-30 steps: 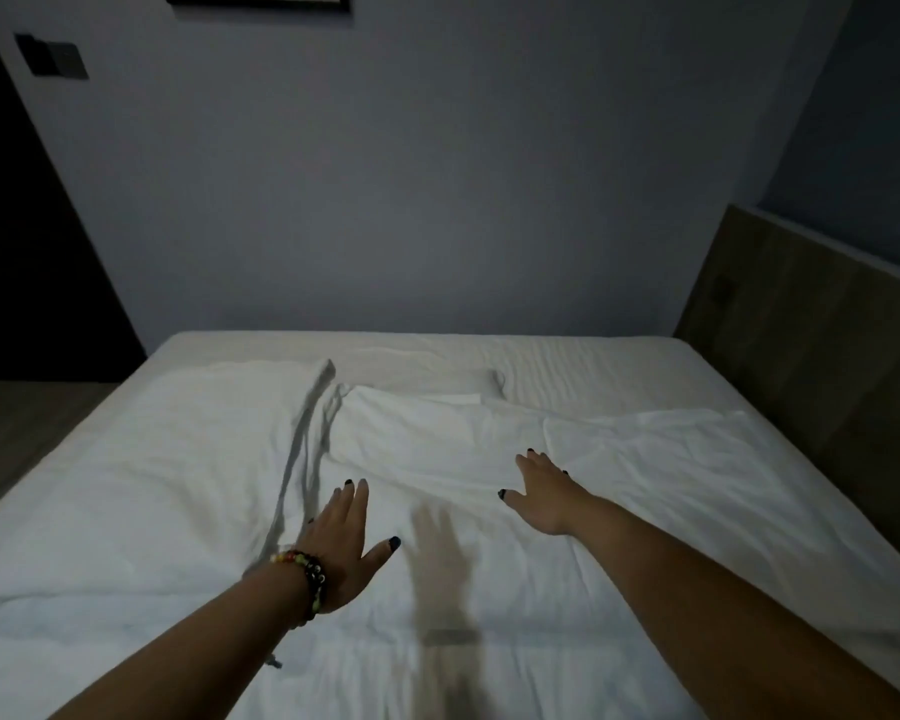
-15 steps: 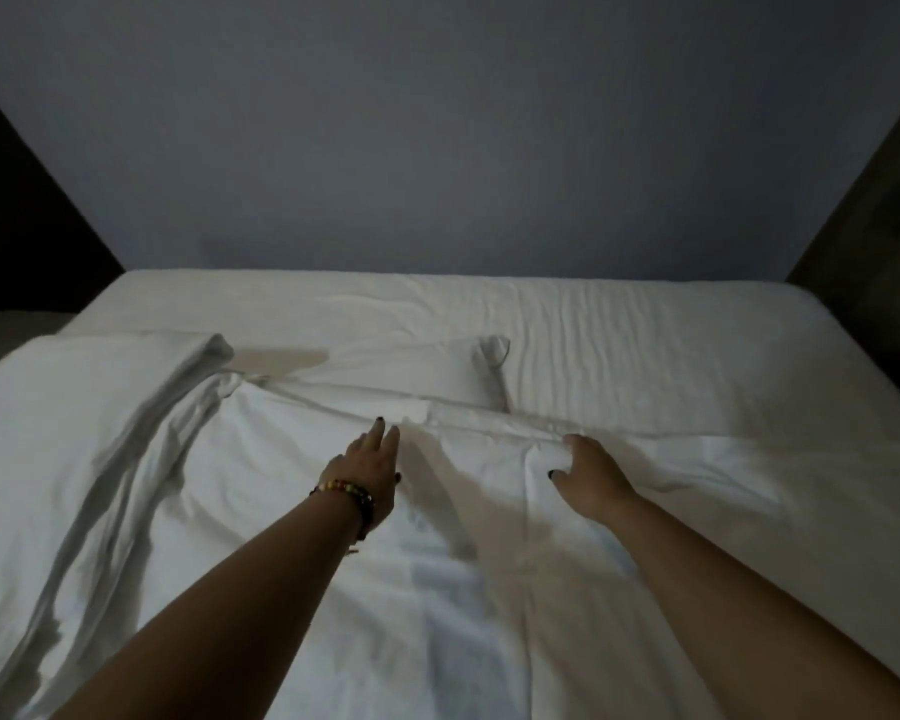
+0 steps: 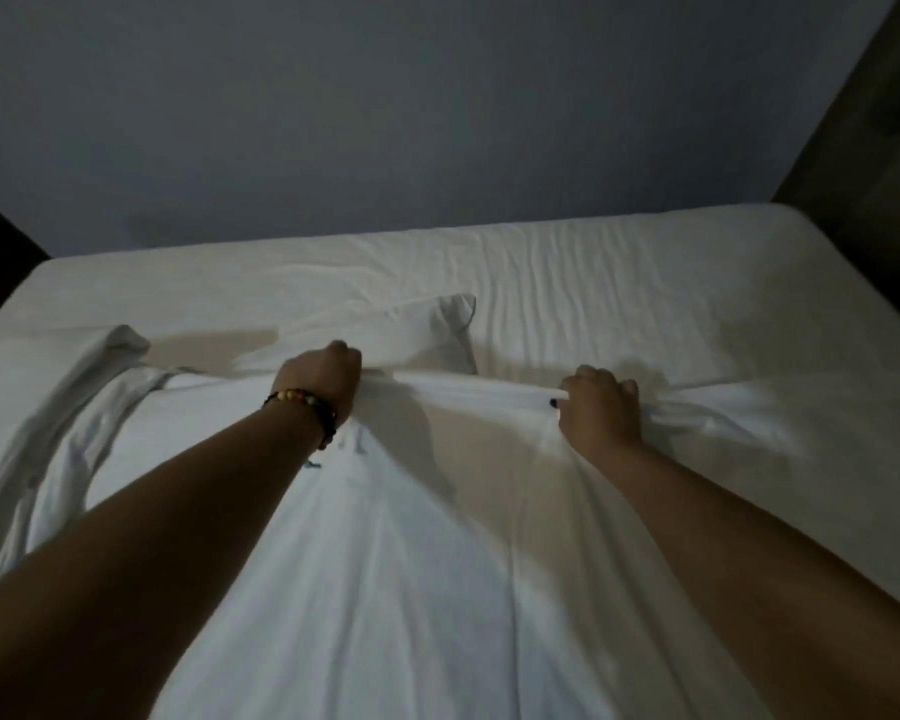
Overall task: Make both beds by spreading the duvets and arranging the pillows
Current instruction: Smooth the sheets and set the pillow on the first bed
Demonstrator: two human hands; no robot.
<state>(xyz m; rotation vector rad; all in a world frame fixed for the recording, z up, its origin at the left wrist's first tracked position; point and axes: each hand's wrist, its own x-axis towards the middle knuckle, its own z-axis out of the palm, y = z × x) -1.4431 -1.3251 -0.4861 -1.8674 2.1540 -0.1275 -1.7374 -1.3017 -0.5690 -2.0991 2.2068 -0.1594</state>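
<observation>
Two hands are out in front of me on the bed (image 3: 619,283), and both are closed on the same white duvet (image 3: 385,589). My left hand (image 3: 320,379), with a beaded bracelet (image 3: 307,407) at the wrist, grips the duvet's far edge in a fist. My right hand (image 3: 598,407) curls its fingers round that same edge further to the right, and the cloth stretches taut between the two. From that edge the duvet runs back toward me under both forearms, with a bunched fold lying off to my left. A pillow (image 3: 406,337) lies flat just beyond the held edge, nearest my left hand. Past it the wrinkled sheet reaches a grey wall (image 3: 385,122). A dark wooden headboard (image 3: 868,163) stands at the right.
</observation>
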